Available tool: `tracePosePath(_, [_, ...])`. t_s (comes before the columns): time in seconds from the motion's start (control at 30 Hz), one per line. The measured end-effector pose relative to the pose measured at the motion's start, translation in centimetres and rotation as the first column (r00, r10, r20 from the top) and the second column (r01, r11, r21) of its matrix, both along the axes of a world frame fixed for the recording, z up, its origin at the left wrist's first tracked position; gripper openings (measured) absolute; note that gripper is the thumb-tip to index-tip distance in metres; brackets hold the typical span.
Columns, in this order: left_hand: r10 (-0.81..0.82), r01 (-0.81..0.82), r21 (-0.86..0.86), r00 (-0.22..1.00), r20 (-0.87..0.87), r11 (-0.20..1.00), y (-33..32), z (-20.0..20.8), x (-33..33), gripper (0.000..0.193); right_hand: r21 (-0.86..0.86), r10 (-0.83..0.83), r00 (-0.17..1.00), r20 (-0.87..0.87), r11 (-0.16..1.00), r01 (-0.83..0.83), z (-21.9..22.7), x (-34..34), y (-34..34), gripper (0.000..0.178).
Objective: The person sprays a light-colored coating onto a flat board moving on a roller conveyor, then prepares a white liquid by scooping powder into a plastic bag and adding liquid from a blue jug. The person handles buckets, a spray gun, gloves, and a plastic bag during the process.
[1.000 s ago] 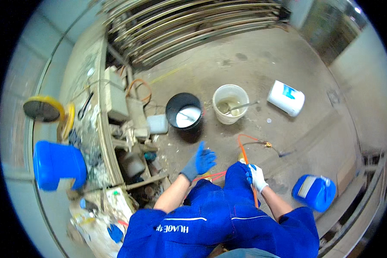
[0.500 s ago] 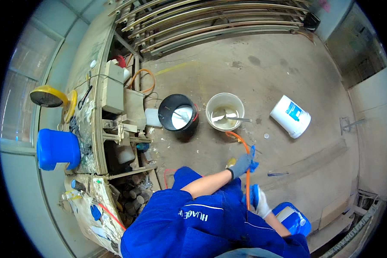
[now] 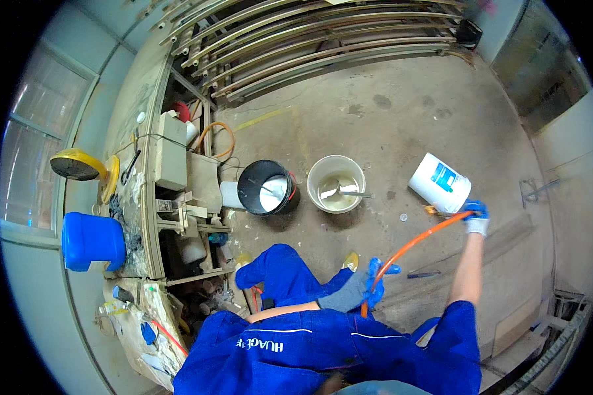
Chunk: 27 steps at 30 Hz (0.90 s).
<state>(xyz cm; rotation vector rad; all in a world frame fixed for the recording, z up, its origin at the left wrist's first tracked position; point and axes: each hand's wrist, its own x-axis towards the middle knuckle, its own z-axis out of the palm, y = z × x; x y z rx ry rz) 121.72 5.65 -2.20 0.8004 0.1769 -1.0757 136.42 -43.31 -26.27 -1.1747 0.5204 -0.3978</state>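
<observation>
An orange hose (image 3: 412, 245) curves across the front of me, from my waist out to the right. My left hand (image 3: 369, 289), in a grey and blue glove, is closed around its lower part close to my body. Stretched out to the far right, my right hand (image 3: 476, 214) in a blue and white glove grips the hose higher up. Just beyond that hand a white bucket (image 3: 435, 183) with a blue label lies tipped on its side. A small yellowish-brown piece (image 3: 432, 210) shows between bucket and hose; its kind is unclear.
A black bucket (image 3: 260, 182) with white material and a pale bucket (image 3: 341, 164) with a tool stand ahead. A cluttered workbench (image 3: 148, 204) runs along the left, bearing a blue jerrycan (image 3: 93, 240). Long rails (image 3: 336, 49) lie at the back. A dark flat tool (image 3: 423, 274) rests on the floor.
My right hand has swung from near my waist out and forward to the right, drawing the hose with it. My left hand has come closer to my body, still on the hose.
</observation>
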Motion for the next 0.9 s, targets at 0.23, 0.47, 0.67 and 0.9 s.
tracePosePath(0.23, [0.199,-0.222,0.073,0.952,0.234,0.972,9.5,1.9,2.8,0.087,0.246,-0.184,0.982,-0.040,0.951,0.188,17.9,-4.1,-13.5,0.044])
tracePosePath(0.47, [0.372,-0.375,0.054,0.926,0.066,0.925,21.0,-2.7,6.6,0.092,0.231,-0.593,0.795,0.129,0.798,0.557,36.8,-6.0,-15.0,0.006])
tracePosePath(0.67, [0.206,-0.209,-0.092,0.978,-0.040,0.974,25.8,-10.4,15.3,0.075,-0.066,-0.517,0.852,-0.087,0.856,0.513,41.9,-7.7,-3.2,0.029])
tracePosePath(0.9, [-0.209,-0.356,0.486,0.593,0.777,0.798,42.6,-29.4,24.1,0.027,-0.219,-0.068,0.979,-0.190,0.975,0.025,45.1,4.0,16.5,0.053])
